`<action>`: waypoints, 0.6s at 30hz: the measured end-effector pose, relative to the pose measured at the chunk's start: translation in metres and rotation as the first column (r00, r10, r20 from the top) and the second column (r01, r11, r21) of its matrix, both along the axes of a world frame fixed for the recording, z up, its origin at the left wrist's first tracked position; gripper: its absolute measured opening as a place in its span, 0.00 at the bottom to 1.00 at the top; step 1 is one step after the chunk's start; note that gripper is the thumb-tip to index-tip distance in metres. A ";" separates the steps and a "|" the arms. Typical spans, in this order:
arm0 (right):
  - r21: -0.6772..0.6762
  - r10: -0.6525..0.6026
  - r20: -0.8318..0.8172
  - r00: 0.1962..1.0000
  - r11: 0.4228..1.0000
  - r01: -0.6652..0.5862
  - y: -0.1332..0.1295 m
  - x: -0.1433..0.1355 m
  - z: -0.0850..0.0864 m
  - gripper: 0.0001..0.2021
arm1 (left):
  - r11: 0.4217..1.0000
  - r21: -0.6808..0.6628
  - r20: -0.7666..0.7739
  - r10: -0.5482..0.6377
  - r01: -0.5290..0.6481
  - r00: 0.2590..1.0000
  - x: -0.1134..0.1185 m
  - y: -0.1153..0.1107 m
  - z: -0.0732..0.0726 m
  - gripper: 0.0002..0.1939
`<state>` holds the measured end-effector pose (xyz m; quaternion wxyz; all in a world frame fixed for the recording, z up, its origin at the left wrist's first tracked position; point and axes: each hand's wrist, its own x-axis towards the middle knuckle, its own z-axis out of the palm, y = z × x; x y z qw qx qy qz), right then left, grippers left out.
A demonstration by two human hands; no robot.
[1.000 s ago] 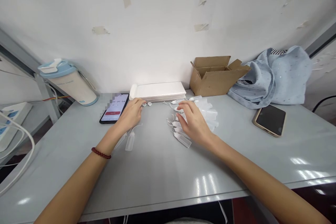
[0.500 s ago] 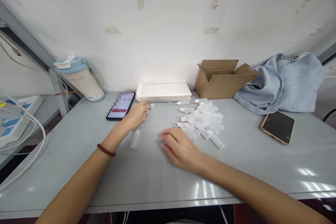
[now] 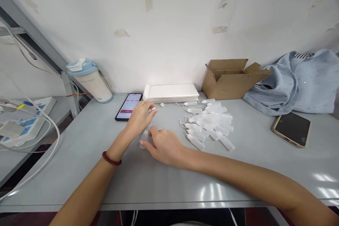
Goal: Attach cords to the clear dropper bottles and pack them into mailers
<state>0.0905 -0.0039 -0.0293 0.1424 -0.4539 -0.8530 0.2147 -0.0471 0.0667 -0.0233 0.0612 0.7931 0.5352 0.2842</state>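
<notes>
My left hand (image 3: pixel 139 116), with a dark red beaded bracelet on the wrist, pinches a small white cap (image 3: pixel 153 108) between its fingertips. A similar loose cap (image 3: pixel 162 105) lies just beyond the fingers. Below it, my right hand (image 3: pixel 166 146) has its thumb and forefinger on a small translucent squeeze bottle (image 3: pixel 144 137) with a thin strap at its neck, lying on the table. A second bottle is mostly hidden by my left wrist. To the right of my right hand spreads a pile of the same strapped bottles (image 3: pixel 209 120).
A phone showing a timer (image 3: pixel 127 104) lies behind my left hand, a tumbler (image 3: pixel 91 81) farther left. White padded envelopes (image 3: pixel 171 91) are stacked by the wall. An open cardboard box (image 3: pixel 233 84), a blue fabric bag (image 3: pixel 304 81) and another phone (image 3: pixel 292 129) are at right. A power strip (image 3: pixel 34 123) sits left.
My right hand has moved left from beside the pile to the lone bottle and taken hold of it. My left hand stays near the caps. The whole view has shifted slightly.
</notes>
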 end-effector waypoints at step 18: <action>-0.017 -0.017 0.136 0.991 1.000 0.020 0.017 -0.004 0.000 0.10 | 0.993 0.016 0.158 0.110 -0.114 0.981 0.000 -0.007 0.005 0.08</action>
